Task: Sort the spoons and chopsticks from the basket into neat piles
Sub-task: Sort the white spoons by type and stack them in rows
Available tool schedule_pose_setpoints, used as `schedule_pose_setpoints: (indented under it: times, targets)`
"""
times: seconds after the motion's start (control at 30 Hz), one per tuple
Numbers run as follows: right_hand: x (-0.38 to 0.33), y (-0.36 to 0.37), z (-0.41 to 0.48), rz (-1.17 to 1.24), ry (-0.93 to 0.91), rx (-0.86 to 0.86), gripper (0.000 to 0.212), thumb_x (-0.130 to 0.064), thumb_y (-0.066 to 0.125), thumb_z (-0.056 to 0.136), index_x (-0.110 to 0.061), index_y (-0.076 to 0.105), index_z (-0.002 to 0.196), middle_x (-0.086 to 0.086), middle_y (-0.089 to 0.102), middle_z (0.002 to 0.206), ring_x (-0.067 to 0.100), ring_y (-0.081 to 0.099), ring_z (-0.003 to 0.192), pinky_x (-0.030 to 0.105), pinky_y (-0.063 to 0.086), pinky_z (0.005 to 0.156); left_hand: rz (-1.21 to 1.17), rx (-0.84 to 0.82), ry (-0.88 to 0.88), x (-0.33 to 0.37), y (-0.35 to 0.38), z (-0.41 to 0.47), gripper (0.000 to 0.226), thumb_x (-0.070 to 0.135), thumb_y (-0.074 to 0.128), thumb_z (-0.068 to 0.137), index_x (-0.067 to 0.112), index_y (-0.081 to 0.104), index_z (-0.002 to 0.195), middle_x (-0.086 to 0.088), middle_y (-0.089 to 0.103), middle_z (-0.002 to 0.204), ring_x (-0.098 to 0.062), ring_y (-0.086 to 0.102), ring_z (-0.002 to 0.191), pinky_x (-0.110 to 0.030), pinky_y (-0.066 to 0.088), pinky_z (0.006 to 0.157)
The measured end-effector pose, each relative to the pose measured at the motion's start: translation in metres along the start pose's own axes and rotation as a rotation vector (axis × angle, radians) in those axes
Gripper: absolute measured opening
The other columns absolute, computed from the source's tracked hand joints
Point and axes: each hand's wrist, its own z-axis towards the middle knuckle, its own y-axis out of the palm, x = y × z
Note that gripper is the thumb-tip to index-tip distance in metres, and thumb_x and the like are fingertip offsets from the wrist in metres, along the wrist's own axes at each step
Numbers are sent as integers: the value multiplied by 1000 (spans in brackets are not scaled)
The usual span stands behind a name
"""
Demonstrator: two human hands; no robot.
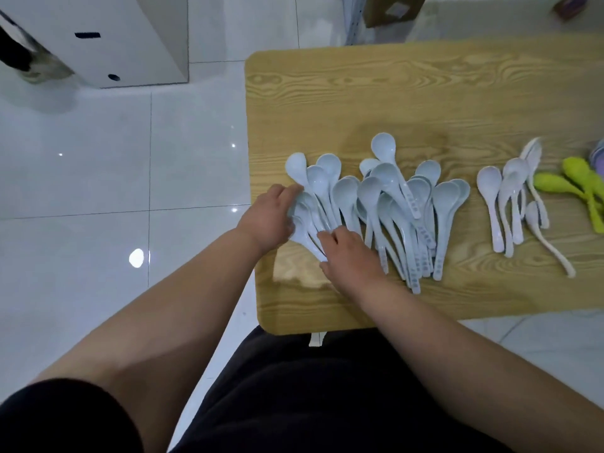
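Pale blue spoons point(389, 197) lie in a loose, overlapping pile on the left part of a wooden table point(359, 93), bowls toward the far side and handles toward the near edge; most face up, and several handles carry small printed marks (too small to read). The left hand point(273, 217) is at the left end of this pile, its fingers curled round the bowls and necks of the leftmost spoons, grasping them; the right hand point(351, 256) lies just beside it on the near side, over the handles of the same spoons, fingers bent and thumb at the near side; whether it clasps the handles or only presses on them I cannot tell, as the hand hides the contact. To the right of the blue pile, set apart from it by bare wood, is a smaller group of white spoons point(510, 197), some nested and one lying alone with its handle trailing toward the near right; farther right again, at the edge of the view, are green spoons point(575, 188), crossing one another. Left of the table is a glossy white tiled floor point(98, 191); a white box point(98, 37) stands on it at the far left.
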Motion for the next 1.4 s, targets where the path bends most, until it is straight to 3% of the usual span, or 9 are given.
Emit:
schedule_pose_setpoints:
  times: [0.1, 0.2, 0.37, 0.63, 0.83, 1.03, 1.13, 1.3, 1.4]
  targets:
    - [-8, 9, 1, 47, 67, 21, 51, -19, 46, 101, -16, 32, 150, 13, 42, 137, 33, 45, 119, 41, 48, 87, -46, 36, 56, -7, 4, 1, 43, 7, 60, 79, 13, 51, 121, -9, 51, 113, -33, 55, 95, -37, 44, 72]
    - [-18, 18, -2, 40, 116, 21, 57, -12, 40, 101, -10, 23, 155, 17, 43, 143, 34, 40, 128, 42, 42, 98, -85, 32, 102, -13, 7, -7, 23, 8, 59, 82, 14, 46, 100, -4, 49, 98, -32, 52, 85, -33, 33, 64]
    - [-26, 29, -9, -31, 108, 40, 42, -16, 40, 101, -7, 42, 142, 15, 49, 133, 32, 44, 119, 39, 42, 92, -96, -57, 147, -32, 15, -31, 42, 13, 59, 91, 16, 54, 133, -10, 48, 115, -25, 52, 90, -31, 43, 79]
    - [-11, -4, -37, 199, 31, -14, 32, -48, 46, 99, -28, 54, 122, -9, 53, 107, 14, 56, 87, 31, 42, 65, -508, -132, -36, -11, -11, -77, 14, 8, 48, 96, 15, 50, 108, -9, 64, 96, -26, 67, 76, -26, 51, 63]
    - [18, -44, -59, 551, 123, 2, 23, -63, 66, 85, -41, 65, 85, -11, 64, 82, 4, 60, 73, 27, 45, 63, -822, -32, -161, 21, -26, -95, 18, 5, 46, 94, 18, 52, 105, -10, 68, 88, -27, 72, 70, -44, 57, 79]
    - [65, -72, -58, 491, 14, 84, 25, -58, 65, 87, -33, 67, 91, -9, 63, 83, 4, 58, 73, 27, 44, 62, -1093, 68, -300, 79, -27, -77, 14, 29, 55, 96, 24, 67, 102, -10, 62, 109, -23, 66, 76, -35, 54, 61]
    - [96, -94, -50, 413, -68, 103, 26, -59, 63, 89, -34, 64, 97, -11, 62, 89, 3, 57, 82, 33, 49, 72, -1115, 211, -390, 116, -25, -56, 18, 27, 52, 98, 21, 69, 94, -6, 64, 98, -23, 67, 75, -32, 48, 56]
    - [154, -124, -29, 420, -159, 89, 18, -53, 63, 90, -42, 61, 104, -14, 63, 90, 2, 59, 79, 28, 48, 68, -1136, 255, -400, 158, -21, -23, 16, 34, 60, 93, 20, 67, 99, -6, 66, 92, -23, 67, 72, -38, 46, 63]
    - [186, -137, -3, 410, -256, 92, 17, -48, 62, 93, -37, 63, 105, -14, 61, 91, 4, 57, 83, 31, 46, 69, -922, 206, -316, 165, -22, -2, 24, 28, 72, 86, 33, 62, 107, 1, 70, 96, -19, 68, 72, -38, 56, 68]
